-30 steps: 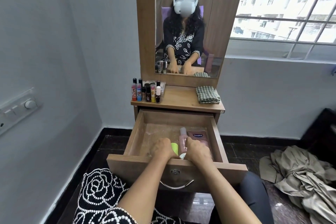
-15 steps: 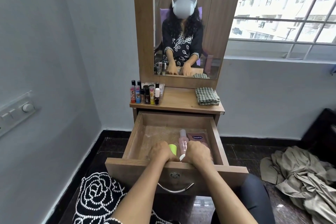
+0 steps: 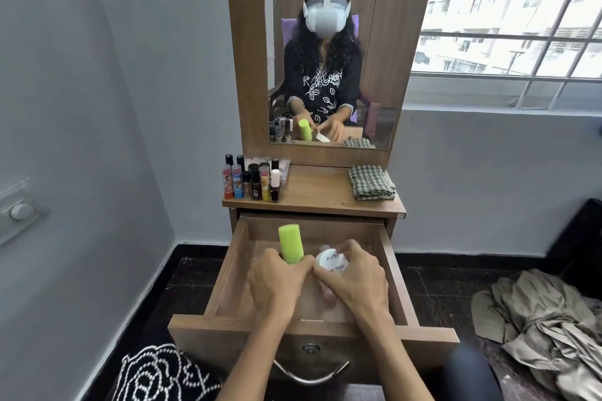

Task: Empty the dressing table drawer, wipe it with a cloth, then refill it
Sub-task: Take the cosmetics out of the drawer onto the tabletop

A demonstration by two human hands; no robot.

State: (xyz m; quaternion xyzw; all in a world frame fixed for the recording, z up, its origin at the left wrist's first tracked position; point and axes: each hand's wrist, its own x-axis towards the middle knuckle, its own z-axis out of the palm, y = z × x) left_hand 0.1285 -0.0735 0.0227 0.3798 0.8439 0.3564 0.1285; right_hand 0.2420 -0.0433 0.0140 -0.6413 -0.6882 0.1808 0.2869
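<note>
I see both hands over the open drawer (image 3: 391, 273) — my left hand (image 3: 275, 277) grips a green tube (image 3: 290, 243) upright, above its fingers; right hand (image 3: 353, 273) curls round a white-capped bottle (image 3: 330, 262), just beside. Checked cloth (image 3: 371, 182) folded on the tabletop (image 3: 314, 192), cosmetics (image 3: 252, 181) at left.

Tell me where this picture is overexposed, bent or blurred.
Head view: the window is blown out with daylight; wide-angle distortion bows the wall edges; the right hand and white bottle look slightly soft; the green tube stays sharp.
</note>
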